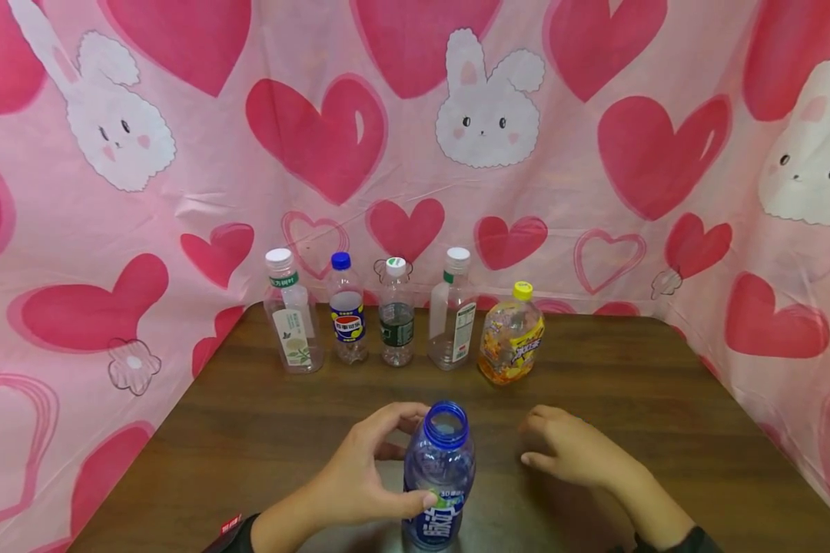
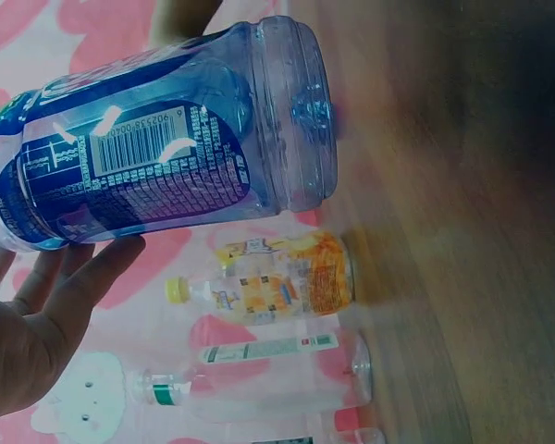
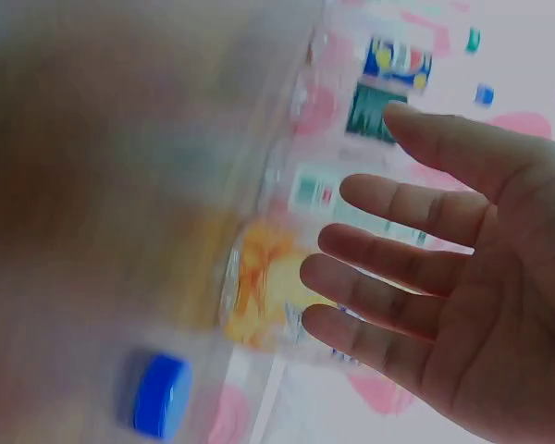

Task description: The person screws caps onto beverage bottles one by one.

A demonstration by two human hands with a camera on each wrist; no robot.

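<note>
My left hand (image 1: 366, 468) holds an uncapped, blue-tinted plastic bottle (image 1: 441, 468) upright near the front of the table, thumb across its front label and fingers around the back. Its open threaded mouth faces up in the head view. In the left wrist view the barcode side of the bottle (image 2: 139, 148) shows, with the fingers against it. My right hand (image 1: 574, 449) is to the right of the bottle, apart from it and holding nothing; the right wrist view shows its fingers (image 3: 379, 268) spread. There, a blue bottle cap (image 3: 162, 396) lies on the table; the head view does not show it.
Across the back of the brown table (image 1: 249, 430) stand several capped bottles: a white-capped one (image 1: 293, 330), a blue-capped one (image 1: 348, 322), a green-labelled one (image 1: 396, 326), another white-capped one (image 1: 453, 322) and a yellow-capped one (image 1: 512, 342). Behind them hangs a pink cloth (image 1: 415, 184).
</note>
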